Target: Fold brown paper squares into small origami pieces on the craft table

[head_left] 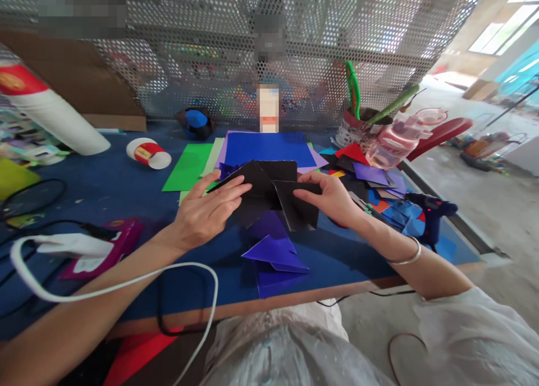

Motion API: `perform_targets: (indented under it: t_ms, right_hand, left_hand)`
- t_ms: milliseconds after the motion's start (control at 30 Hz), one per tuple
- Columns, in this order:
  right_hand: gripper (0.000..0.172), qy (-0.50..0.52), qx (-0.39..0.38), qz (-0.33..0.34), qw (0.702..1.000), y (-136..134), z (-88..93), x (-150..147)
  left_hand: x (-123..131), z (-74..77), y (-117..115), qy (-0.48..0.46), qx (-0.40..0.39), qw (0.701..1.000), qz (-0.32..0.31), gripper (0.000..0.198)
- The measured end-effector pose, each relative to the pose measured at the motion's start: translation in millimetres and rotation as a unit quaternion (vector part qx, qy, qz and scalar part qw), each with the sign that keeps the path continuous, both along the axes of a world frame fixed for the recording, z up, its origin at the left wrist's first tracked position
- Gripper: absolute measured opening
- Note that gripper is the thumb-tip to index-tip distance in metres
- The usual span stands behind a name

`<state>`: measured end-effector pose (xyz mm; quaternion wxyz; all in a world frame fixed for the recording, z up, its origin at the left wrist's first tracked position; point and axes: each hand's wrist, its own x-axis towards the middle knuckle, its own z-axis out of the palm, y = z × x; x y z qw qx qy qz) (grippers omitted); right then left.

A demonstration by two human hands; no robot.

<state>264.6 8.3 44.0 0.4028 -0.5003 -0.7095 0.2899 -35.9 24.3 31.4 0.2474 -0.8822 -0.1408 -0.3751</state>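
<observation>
A folded black paper piece is held up between both hands above the blue table. My left hand grips its left side, fingers lying over the front face. My right hand pinches the right part, a black flap, between thumb and fingers. Just below it, nearer to me, a folded purple-blue paper piece stands on the table. Behind the black paper lie a blue sheet and a green sheet.
A glue gun stands at the right edge beside paper scraps. A pink bottle and a pot stand behind. A paper cup lies at left. A white cable loops over my left forearm.
</observation>
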Motion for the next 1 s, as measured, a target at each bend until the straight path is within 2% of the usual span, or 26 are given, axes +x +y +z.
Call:
perform_targets:
  t_ms: [167,300,367,467,533,600,700,833,933,1000]
  right_hand:
    - [0.026,0.072,-0.056,0.051,0.994,-2.0,-3.0,-12.1]
    - [0.025,0.083,-0.07,0.065,0.992,-10.8,-7.2,-21.8]
    - [0.023,0.073,-0.048,0.051,0.995,-13.5,-7.8,-22.9]
    - [0.022,0.081,0.004,-0.018,0.997,-12.4,-4.0,-17.3]
    - [0.027,0.118,0.012,-0.063,0.991,-10.3,0.1,-12.0]
    - [0.031,0.142,0.001,-0.068,0.987,-9.8,2.5,-9.9]
    - [0.029,0.088,0.004,-0.027,0.996,-13.0,-2.8,-16.5]
    - [0.021,-0.035,0.048,0.027,0.998,-17.8,-25.0,-32.5]
    - [0.041,-0.103,0.094,0.02,0.99,-18.3,-40.8,-37.3]
    - [0.056,-0.126,0.092,0.004,0.988,-18.4,-46.8,-36.7]
  left_hand:
    - [-0.7,-9.9,-2.3,0.015,-0.023,1.0,-0.009,0.026]
    - [2.3,-19.7,-3.8,0.029,-0.043,0.998,-0.037,0.033]
    - [3.8,-23.6,-3.0,0.024,-0.057,0.997,-0.047,0.035]
    - [4.9,-27.6,-0.7,0.016,-0.066,0.996,-0.054,0.035]
    - [5.1,-28.6,0.0,0.02,-0.08,0.995,-0.05,0.033]
    - [5.7,-28.3,-0.8,0.044,-0.093,0.994,-0.044,0.032]
    - [8.7,-27.0,-3.9,0.088,-0.096,0.99,-0.047,0.033]
    - [12.5,-26.7,-8.2,0.118,-0.108,0.986,-0.051,0.032]
    - [7.5,-24.4,-10.9,0.089,-0.163,0.98,-0.072,0.03]
    - [1.3,-20.6,-12.0,0.02,-0.22,0.974,-0.05,0.036]
